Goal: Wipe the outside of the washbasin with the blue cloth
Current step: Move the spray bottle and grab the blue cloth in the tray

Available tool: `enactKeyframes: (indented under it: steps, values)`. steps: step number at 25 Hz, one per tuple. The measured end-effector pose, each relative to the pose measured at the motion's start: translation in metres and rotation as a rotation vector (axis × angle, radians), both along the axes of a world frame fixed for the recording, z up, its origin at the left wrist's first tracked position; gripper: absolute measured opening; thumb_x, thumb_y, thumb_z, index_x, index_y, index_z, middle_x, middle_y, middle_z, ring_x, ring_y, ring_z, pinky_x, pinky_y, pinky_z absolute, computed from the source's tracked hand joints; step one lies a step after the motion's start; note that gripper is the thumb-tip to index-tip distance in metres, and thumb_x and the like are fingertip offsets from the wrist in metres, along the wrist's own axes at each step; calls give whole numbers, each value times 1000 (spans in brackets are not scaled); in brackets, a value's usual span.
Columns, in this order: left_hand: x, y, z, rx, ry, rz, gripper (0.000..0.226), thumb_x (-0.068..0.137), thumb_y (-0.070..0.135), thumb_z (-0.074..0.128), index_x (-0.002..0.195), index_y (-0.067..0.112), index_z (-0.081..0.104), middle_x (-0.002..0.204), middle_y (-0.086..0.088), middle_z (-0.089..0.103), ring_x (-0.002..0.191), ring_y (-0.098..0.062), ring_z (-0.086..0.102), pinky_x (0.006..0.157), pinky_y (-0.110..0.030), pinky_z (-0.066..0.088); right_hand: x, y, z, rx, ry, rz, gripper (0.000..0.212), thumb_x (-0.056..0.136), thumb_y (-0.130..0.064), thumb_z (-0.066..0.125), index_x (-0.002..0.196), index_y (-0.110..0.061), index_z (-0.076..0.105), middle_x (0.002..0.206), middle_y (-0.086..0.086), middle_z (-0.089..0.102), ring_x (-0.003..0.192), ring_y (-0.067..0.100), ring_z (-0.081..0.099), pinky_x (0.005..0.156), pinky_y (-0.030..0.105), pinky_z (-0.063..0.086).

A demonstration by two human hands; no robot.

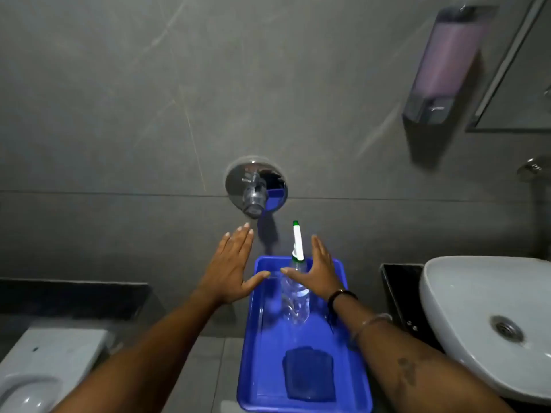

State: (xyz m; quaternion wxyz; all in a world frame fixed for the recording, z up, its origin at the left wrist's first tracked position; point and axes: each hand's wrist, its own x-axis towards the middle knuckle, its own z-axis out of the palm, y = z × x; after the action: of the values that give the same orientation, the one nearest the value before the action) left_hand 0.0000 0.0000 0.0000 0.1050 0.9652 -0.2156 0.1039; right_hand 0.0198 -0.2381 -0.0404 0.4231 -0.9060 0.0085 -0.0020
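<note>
The white washbasin (465, 308) sits at the lower right, its drain showing. A folded blue cloth (308, 374) lies in the near end of a blue plastic tray (256, 362) at bottom centre. A clear spray bottle (295, 302) with a white and green nozzle stands in the tray's far end. My left hand (232, 269) is spread flat above the tray's left far corner and holds nothing. My right hand (317, 271) is spread open just right of the bottle's neck, thumb near it, not gripping it.
A chrome wall tap (253, 189) juts from the grey tiled wall above the tray. A soap dispenser (444, 67) hangs on the wall at upper right beside a mirror edge. A white toilet (44, 371) is at lower left. A dark counter (399, 290) carries the washbasin.
</note>
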Motion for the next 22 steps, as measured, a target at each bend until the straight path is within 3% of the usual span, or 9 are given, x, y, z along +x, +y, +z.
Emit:
enactKeyframes:
  steps: [1,3,5,6,9,14,16,19,22]
  values:
    - [0,1,-8,-6,16,10,98,88,75,32,156,4,19,165,-15,16,154,-26,14,126,-43,6,10,9,5,38,-30,6,117,59,-69,70,149,-22,12,160,-1,14,146,18,16,120,39,21]
    - [-5,3,-23,-18,50,45,99,88,75,33,155,4,20,165,-15,17,154,-26,14,125,-42,6,32,27,8,105,-123,9,81,76,-42,71,140,-10,33,145,12,40,132,25,40,113,39,35]
    - [-16,1,-39,-39,90,73,99,88,74,35,156,4,17,166,-14,14,154,-24,11,125,-41,4,44,43,14,170,-222,-99,37,82,-7,59,118,1,51,115,22,57,99,31,56,91,40,49]
    - [-23,0,-47,-46,120,68,100,88,74,35,157,5,15,166,-13,12,155,-24,9,125,-41,2,40,49,17,204,-235,-136,27,79,4,52,107,2,55,102,23,58,85,27,54,78,39,48]
    - [-42,-2,-75,-51,223,11,106,85,77,41,158,7,7,167,-11,4,155,-22,1,127,-44,3,20,60,41,216,-362,-73,22,72,12,43,88,3,55,84,16,51,69,26,47,64,35,39]
    - [-67,-3,-122,5,442,-21,130,70,89,46,157,6,-4,166,-11,-12,154,-24,-11,124,-38,-10,-41,35,93,128,-380,0,23,70,0,45,90,-3,57,88,15,60,71,26,57,62,32,45]
    - [-72,-3,-137,10,506,-31,137,65,92,48,156,6,-9,162,-8,-21,152,-23,-18,121,-37,-13,-83,21,80,45,-256,90,31,70,-6,47,98,-3,61,94,16,62,79,26,60,70,32,49]
    - [-76,-4,-153,0,575,-37,144,59,94,50,156,8,-12,157,-3,-28,146,-18,-25,121,-36,-14,-147,2,29,-78,164,106,40,69,-15,46,102,4,60,109,26,61,103,36,60,91,44,47]
    - [-78,-7,-160,10,603,-68,145,58,95,51,156,8,-13,162,-8,-23,147,-19,-24,120,-36,-13,-189,-13,-24,-232,611,120,42,86,-14,53,127,-5,51,128,13,53,124,29,49,103,30,40]
